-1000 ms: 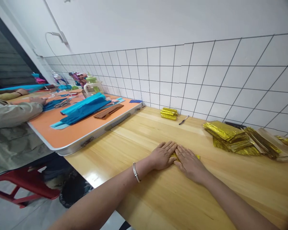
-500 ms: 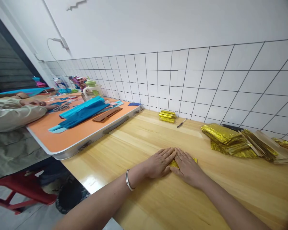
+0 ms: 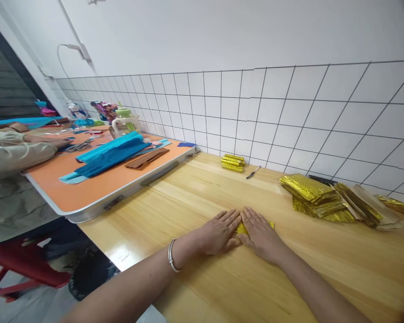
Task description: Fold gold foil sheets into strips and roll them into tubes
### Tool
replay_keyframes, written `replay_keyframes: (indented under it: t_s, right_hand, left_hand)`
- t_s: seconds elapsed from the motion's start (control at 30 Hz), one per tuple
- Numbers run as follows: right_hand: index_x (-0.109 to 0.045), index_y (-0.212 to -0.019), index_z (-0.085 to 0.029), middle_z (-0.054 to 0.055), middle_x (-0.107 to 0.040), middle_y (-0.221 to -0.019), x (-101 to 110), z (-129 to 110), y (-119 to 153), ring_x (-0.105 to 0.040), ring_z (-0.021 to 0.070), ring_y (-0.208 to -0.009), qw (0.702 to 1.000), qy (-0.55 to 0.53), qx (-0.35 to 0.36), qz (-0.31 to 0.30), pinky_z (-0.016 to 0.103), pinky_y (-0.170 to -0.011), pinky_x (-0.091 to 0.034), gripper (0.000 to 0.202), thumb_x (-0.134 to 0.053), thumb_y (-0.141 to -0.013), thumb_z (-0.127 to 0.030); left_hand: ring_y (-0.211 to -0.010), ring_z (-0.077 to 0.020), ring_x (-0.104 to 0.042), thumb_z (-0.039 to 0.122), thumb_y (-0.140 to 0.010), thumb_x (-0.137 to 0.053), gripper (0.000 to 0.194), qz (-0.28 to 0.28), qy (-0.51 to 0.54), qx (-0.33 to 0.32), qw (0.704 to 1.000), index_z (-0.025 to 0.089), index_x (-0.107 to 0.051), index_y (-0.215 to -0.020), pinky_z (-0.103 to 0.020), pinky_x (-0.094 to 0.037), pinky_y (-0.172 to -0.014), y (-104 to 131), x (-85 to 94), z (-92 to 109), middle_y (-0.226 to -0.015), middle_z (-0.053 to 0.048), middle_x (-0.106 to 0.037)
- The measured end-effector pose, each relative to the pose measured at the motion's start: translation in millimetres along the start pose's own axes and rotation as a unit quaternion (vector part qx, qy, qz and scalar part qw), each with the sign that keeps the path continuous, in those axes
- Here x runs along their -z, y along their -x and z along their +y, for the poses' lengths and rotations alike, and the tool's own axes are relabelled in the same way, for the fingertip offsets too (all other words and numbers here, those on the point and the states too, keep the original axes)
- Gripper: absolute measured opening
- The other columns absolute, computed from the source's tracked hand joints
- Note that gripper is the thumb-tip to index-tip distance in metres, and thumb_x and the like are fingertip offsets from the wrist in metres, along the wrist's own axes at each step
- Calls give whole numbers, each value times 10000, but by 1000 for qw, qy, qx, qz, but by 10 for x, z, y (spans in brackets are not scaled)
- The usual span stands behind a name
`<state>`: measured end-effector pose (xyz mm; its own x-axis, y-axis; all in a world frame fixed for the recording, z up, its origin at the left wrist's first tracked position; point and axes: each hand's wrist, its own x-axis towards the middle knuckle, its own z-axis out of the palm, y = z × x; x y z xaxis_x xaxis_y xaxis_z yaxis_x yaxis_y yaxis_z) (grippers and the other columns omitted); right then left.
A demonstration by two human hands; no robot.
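A piece of shiny gold crinkled paper [image 3: 242,228] lies on the wooden table [image 3: 175,202], mostly hidden under my two hands. My left hand [image 3: 220,232] rests flat with its fingers stretched out, at the paper's left side, a silver bangle on its wrist. Flat across the paper lies my right hand [image 3: 260,234], fingers extended, with a bit of gold showing past its right side. The fingertips and thumbs of both hands meet or nearly meet, and gold shows in the gap between them.
Gold rolls [image 3: 233,163] and a pen [image 3: 253,172] lie near the tiled wall. A stack of gold sheets [image 3: 309,193] sits at right. On the orange table [image 3: 97,190] are blue paper [image 3: 112,154], brown strips [image 3: 147,159] and scissors [image 3: 80,146], beside another person's sleeve [image 3: 16,152]. A red stool [image 3: 27,264] stands below.
The view has shifted slightly, so most things sit a little further left. My hands stay flat on the gold paper, barely moved. The other person's arm remains at the orange table.
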<state>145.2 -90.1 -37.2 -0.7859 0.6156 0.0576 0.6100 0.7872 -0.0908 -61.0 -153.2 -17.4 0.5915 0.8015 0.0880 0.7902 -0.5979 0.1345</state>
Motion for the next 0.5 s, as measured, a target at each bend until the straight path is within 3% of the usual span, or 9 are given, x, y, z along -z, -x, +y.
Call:
replay_keyframes:
  t_s: [0.23,0.5]
  right_hand:
    - [-183,-1449,-142,102,-138,-1511,28,0,19,-85,234,-1386,1000,-13,-4,-1,432,-1119,-128,720,-194,-895,-603]
    - [-204,-1445,-189,60,-191,-1506,48,57,24,-131,176,-1381,998,-44,-32,-7,390,-1119,-150,601,-145,-937,-505]
  left_hand:
    - [-1387,-272,-113,612,-888,-260,770,-9,11,-3,1000,117,-84,-1451,-408,-124,-1122,0,51,17,-1505,-151,-112]
    - [-1386,-291,-93,633,-875,-279,769,-22,26,-18,999,170,-84,-1457,-436,-129,-1116,-19,107,8,-1507,-140,-97]
